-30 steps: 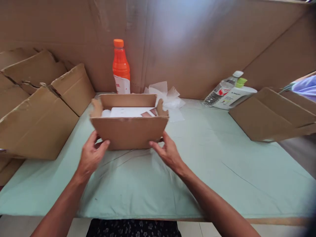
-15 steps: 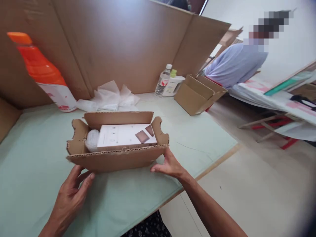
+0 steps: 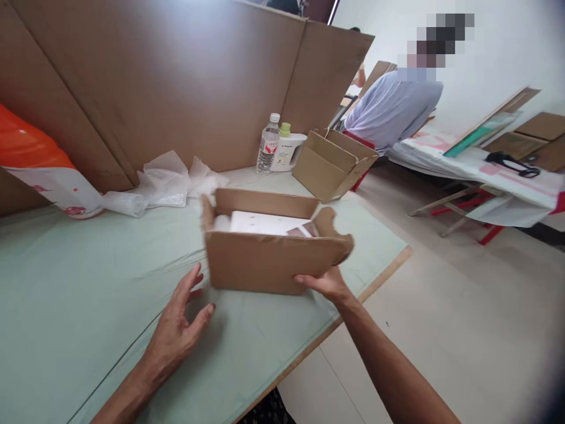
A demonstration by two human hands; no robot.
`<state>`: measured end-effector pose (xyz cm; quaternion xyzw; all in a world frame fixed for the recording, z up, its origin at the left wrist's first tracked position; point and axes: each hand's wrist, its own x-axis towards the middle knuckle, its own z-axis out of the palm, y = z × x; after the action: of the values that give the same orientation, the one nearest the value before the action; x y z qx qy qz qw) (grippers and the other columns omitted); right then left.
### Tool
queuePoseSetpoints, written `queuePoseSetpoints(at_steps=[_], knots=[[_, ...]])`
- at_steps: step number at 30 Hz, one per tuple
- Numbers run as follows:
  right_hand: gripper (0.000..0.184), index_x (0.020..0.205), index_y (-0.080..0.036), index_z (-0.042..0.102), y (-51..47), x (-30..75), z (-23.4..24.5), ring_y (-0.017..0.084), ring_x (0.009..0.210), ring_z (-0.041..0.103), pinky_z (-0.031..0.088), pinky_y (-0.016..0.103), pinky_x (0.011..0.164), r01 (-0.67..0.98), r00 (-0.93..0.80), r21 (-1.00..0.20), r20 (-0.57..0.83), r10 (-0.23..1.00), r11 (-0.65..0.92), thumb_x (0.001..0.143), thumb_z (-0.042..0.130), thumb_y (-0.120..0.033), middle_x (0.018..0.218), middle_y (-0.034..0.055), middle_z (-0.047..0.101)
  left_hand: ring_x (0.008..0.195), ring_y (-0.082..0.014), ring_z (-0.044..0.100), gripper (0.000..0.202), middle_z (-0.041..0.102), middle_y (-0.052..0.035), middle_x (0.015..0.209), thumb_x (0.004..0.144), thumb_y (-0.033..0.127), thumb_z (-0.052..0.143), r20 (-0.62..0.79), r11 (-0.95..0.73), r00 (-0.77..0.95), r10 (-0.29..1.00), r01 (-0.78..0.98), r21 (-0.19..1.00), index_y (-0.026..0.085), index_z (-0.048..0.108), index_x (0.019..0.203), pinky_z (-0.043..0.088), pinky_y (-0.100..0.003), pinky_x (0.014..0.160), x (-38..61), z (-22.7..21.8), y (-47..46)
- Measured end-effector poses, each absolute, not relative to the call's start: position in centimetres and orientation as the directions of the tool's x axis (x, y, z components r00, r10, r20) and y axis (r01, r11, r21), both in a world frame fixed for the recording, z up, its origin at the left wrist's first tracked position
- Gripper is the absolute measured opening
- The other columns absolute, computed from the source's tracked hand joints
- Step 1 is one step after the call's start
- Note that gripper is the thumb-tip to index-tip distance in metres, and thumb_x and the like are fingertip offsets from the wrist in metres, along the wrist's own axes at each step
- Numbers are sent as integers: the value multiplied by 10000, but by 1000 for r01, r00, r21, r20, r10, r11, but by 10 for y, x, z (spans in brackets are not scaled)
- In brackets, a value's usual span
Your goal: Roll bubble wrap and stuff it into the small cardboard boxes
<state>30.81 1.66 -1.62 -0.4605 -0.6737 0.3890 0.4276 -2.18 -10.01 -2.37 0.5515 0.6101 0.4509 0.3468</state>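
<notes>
1. An orange drinks bottle (image 3: 30,156) lies at the far left, cut off by the frame. Only its lower body and white label show.
2. Crumpled clear plastic wrap (image 3: 163,182) sits beside it against the cardboard screen (image 3: 176,76).
3. The left hand (image 3: 179,327) lies on the table cover with its fingers spread, holding nothing. It is just beside the box's near left corner, and I cannot tell whether it touches.
4. The open cardboard box (image 3: 265,268) is near the table's right edge, tilted and slightly blurred. A flat white carton (image 3: 262,222) inside is half hidden by the front wall.
5. The right hand (image 3: 325,284) clamps the box's lower right edge, its fingers hidden underneath.
6. Behind stand a water bottle (image 3: 268,144), a white green-capped bottle (image 3: 288,150) and an open carton (image 3: 331,168).
7. The table (image 3: 66,282) has a pale green cover with a wooden rim.
8. Farther right, a person in a pale shirt (image 3: 392,109) bends over another table above a light floor (image 3: 441,306).
</notes>
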Motion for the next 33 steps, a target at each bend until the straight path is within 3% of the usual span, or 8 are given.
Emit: queuePoseSetpoints(at_steps=[4,7,11,16,20,26,31,33], knots=[[684,1069,-202,688,7,409,-18,317,929,731,632,484,813,406,188,-902,241,952,148,547,932,-572,1021,115,772,1315,-282,618,646,499,-125,1567,949,400,585,66,-58,-4,998,429,901,309,397,1560,640,-366,873,6,-31,-88],[713,1120,-207,650,14,469,-10,318,1004,712,589,506,916,480,345,-857,380,858,187,557,925,-547,1049,106,758,1253,-286,656,622,549,-132,1518,952,418,574,18,-15,-4,1000,462,887,303,428,1546,626,-274,649,3,-39,-94],[710,1156,-219,579,42,518,6,285,1106,673,522,454,1015,542,413,-808,497,763,233,603,902,-526,1180,140,705,1245,-290,662,570,595,-126,1469,937,446,598,-21,32,-28,999,472,881,284,531,1479,623,-252,654,-12,-45,-109],[659,1189,-189,490,80,542,13,254,1191,623,495,403,994,566,492,-809,484,724,157,694,867,-406,1318,221,597,1221,-273,662,477,609,-85,1457,947,470,586,-2,57,-115,993,479,876,310,621,1394,644,-299,768,-12,-48,-123],[579,1182,-188,484,93,543,11,224,1192,619,499,371,964,560,497,-817,464,733,136,746,834,-340,1329,211,589,1199,-260,673,466,635,-81,1420,934,444,615,41,10,-90,995,504,863,304,636,1378,642,-313,821,-13,-52,-123],[543,1152,-196,513,89,542,14,211,1155,640,506,352,934,545,473,-830,424,772,122,731,840,-298,1282,189,626,1292,-265,618,455,610,-74,1453,961,443,568,3,55,-113,994,500,864,307,619,1393,541,-175,522,-10,-49,-127],[529,1141,-216,517,89,542,14,221,1117,654,511,368,896,578,467,-809,435,770,106,731,837,-315,1272,191,624,1239,-262,659,418,655,-84,1397,942,398,589,56,-17,-65,996,494,869,290,670,1337,619,-224,656,-12,-41,-129],[525,1136,-223,522,93,543,15,232,1112,655,512,378,885,605,464,-791,445,766,92,729,838,-323,1261,188,626,1225,-273,670,407,659,-101,1394,938,384,584,52,-27,-37,998,497,867,268,687,1315,603,-209,586,-13,-36,-128]])
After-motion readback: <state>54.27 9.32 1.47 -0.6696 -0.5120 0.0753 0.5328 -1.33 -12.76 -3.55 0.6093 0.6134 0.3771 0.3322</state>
